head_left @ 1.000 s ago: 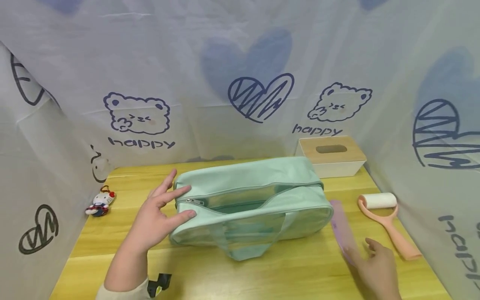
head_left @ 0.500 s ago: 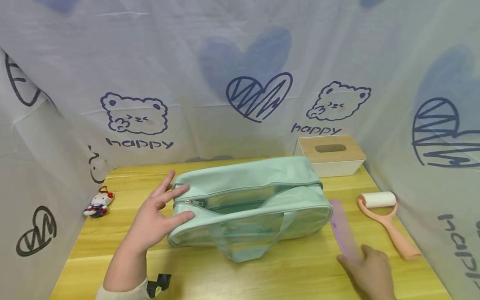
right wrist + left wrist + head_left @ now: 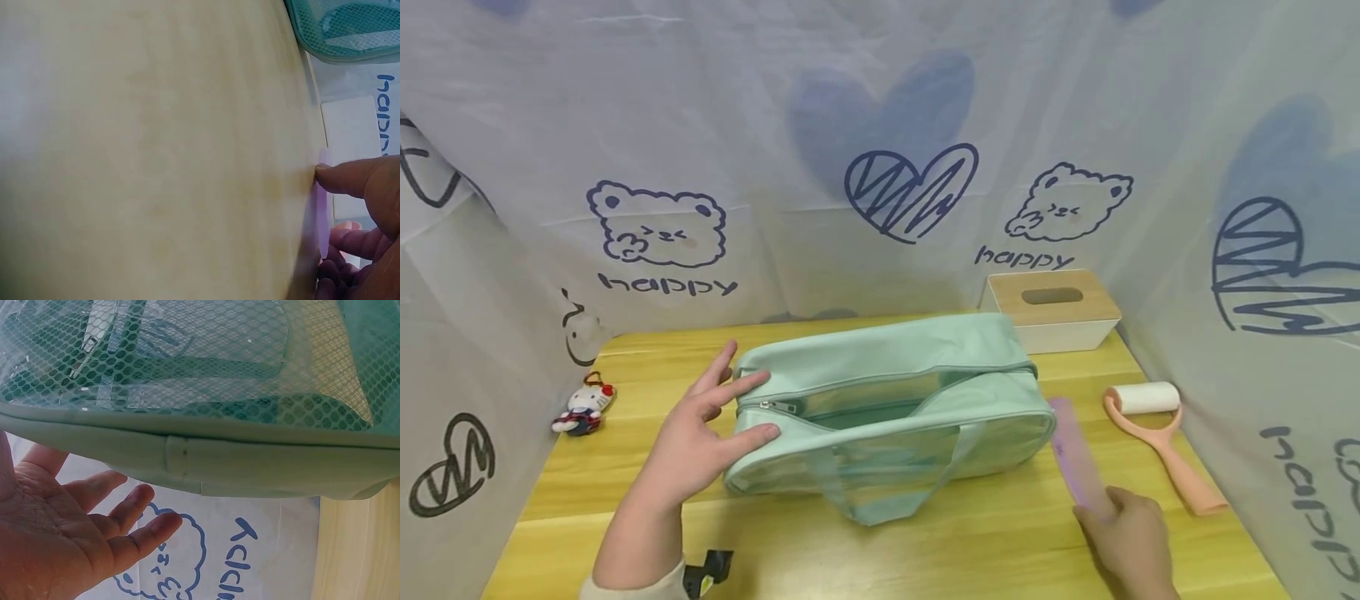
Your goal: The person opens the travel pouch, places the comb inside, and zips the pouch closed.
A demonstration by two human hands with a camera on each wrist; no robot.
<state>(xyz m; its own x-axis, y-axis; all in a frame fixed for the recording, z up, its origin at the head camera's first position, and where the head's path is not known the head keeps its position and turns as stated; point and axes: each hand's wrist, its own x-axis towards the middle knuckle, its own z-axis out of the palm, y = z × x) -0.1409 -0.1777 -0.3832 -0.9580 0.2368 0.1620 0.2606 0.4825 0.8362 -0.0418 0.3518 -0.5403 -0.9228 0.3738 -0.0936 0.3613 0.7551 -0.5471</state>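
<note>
A mint-green zip bag with clear and mesh panels lies across the middle of the table, its top zip parted. My left hand is at the bag's left end, thumb and fingers spread on either side of the zip pull. In the left wrist view those fingers are loosely extended beside the bag's green edge. To the right of the bag lies a flat, translucent purple comb. My right hand pinches its near end, thumb on one side and fingers on the other; the fingers partly hide that end.
An orange-handled lint roller lies at the right edge. Behind the bag stands a tissue box with a wooden lid. A small cartoon-cat keychain sits at the far left. Printed cloth walls the table at the back and sides.
My right hand has closed its thumb and fingers on the comb's near end. My left hand stays at the bag's end. The whole head view has shifted slightly.
</note>
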